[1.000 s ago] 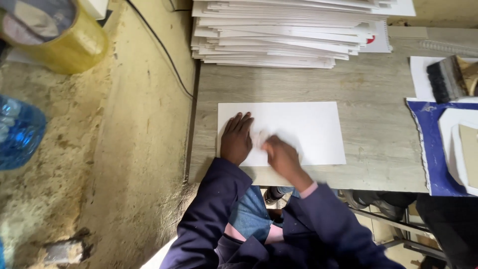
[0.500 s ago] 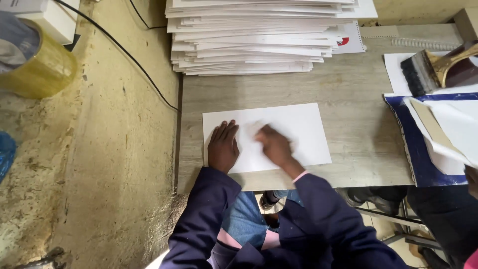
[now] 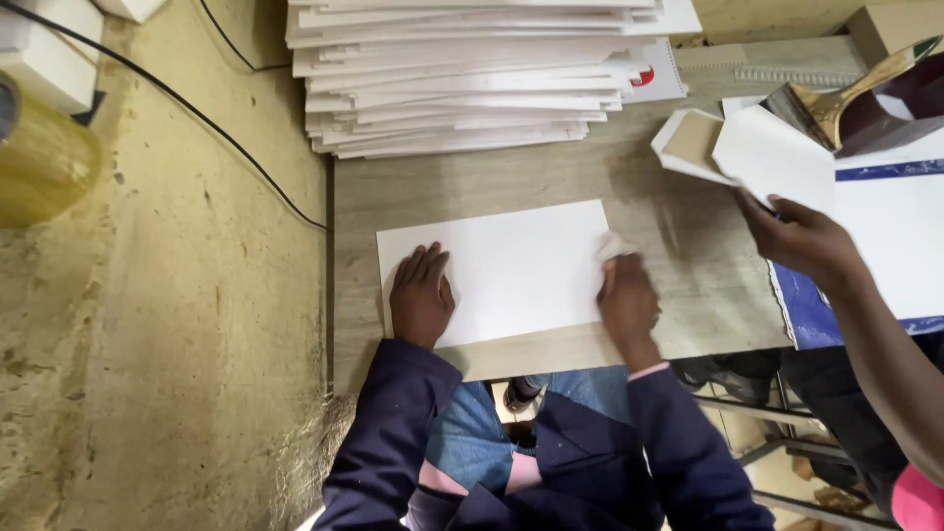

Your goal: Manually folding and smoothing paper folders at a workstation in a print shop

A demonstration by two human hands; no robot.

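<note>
So the person is sitting at a wooden table (image 3: 551,187) with both dark sleeves stretched out over it, knees in blue jeans showing underneath. Their left hand (image 3: 421,297) is lying flat and open, fingers spread, pressing down the near left corner of a white sheet (image 3: 511,267) that's lying flat on the table right in front of them. Their right hand (image 3: 625,300) is sitting at the sheet's right edge, fingers curled around a small white wad (image 3: 612,248), looks like cloth or tissue, can't really tell which.

Over on the right, a co-worker's hand (image 3: 801,239) is reaching in and pinching a folded white card piece (image 3: 772,157) above a blue-edged board (image 3: 890,236). A brush (image 3: 836,106) with a golden handle is resting just past that.

Further back, a big pile of white sheets (image 3: 472,74) is stacked up on the table. Off to the left, a black cable (image 3: 197,123) is running across a rough yellowish surface, with a yellow tape roll (image 3: 44,162) at the edge.
</note>
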